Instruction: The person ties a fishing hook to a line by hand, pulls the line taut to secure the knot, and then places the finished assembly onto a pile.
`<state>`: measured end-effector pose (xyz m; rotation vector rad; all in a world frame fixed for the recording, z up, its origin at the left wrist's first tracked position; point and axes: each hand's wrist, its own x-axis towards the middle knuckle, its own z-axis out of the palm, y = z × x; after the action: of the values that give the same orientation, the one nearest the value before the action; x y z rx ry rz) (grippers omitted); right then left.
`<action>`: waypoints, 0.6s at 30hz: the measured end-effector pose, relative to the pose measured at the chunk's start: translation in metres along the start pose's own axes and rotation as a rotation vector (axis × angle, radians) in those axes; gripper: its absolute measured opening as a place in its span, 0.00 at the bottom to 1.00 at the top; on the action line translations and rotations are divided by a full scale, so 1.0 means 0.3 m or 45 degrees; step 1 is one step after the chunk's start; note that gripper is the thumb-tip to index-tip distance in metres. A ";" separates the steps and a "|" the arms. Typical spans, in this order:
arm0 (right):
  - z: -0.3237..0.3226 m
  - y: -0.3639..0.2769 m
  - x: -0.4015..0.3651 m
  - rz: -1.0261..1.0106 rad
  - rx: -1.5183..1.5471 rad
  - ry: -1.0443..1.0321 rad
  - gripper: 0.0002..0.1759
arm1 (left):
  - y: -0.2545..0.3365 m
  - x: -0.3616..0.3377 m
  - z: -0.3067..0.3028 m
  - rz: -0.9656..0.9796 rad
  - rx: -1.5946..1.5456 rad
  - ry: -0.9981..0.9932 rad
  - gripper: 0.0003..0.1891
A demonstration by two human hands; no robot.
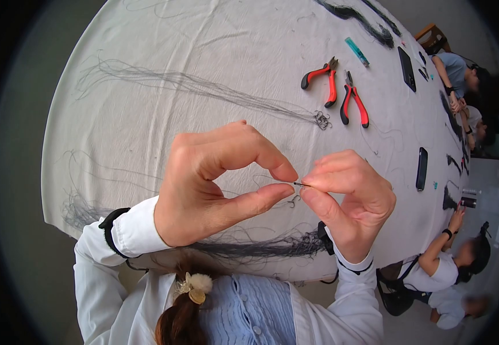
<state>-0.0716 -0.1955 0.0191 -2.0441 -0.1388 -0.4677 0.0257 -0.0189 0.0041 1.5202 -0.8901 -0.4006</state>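
Note:
My left hand is curved, its thumb and index fingertip pinched on a thin dark strand. The strand loops back behind these fingers. Opposite it, my right hand pinches a tiny dark sliver that bridges the small gap between both hands' fingertips; its exact kind is too small to tell. Beyond my hands lies a long bundle of thin dark strands, with hook-like curled ends gathered at its right. A thicker dark bundle lies under my wrists along the near edge.
Red-handled cutters and red-handled pliers lie on the white cloth. Further right are a teal tube, a black phone and a black oblong item. Several people sit along the table's right side.

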 end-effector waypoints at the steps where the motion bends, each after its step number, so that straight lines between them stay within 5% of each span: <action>1: 0.001 -0.002 0.001 0.000 -0.007 -0.002 0.07 | -0.002 -0.002 -0.002 0.067 0.098 -0.021 0.06; 18: 0.017 -0.007 -0.007 0.260 0.118 -0.076 0.04 | 0.009 0.000 0.001 0.266 0.470 -0.032 0.07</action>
<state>-0.0728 -0.1898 0.0178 -1.9575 0.0124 -0.2683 0.0246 -0.0190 0.0067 1.7365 -1.1775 -0.1051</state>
